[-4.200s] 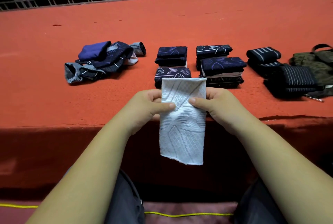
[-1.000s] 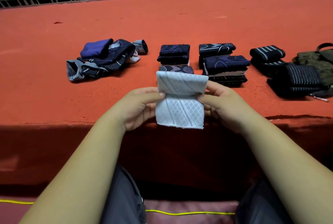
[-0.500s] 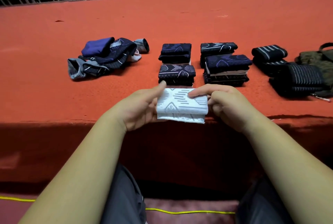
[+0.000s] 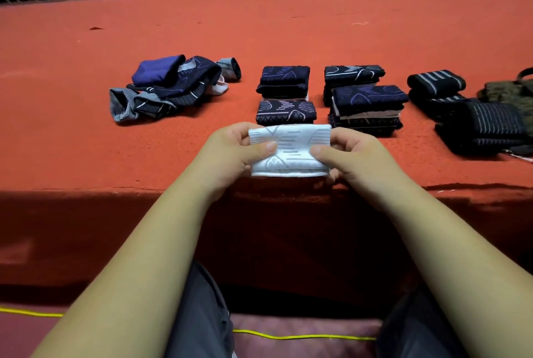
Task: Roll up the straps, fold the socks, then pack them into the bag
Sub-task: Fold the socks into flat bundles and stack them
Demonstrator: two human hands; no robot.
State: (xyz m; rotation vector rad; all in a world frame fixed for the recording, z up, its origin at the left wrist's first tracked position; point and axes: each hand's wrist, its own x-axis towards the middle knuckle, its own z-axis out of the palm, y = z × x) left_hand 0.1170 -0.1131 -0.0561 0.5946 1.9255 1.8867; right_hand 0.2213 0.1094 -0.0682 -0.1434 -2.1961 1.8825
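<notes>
Between two hands (image 4: 230, 153) (image 4: 356, 155), one white sock (image 4: 290, 153)

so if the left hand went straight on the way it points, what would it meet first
Probably the nearest folded dark sock, just beyond the white sock that the left hand grips; depth is unclear.
</notes>
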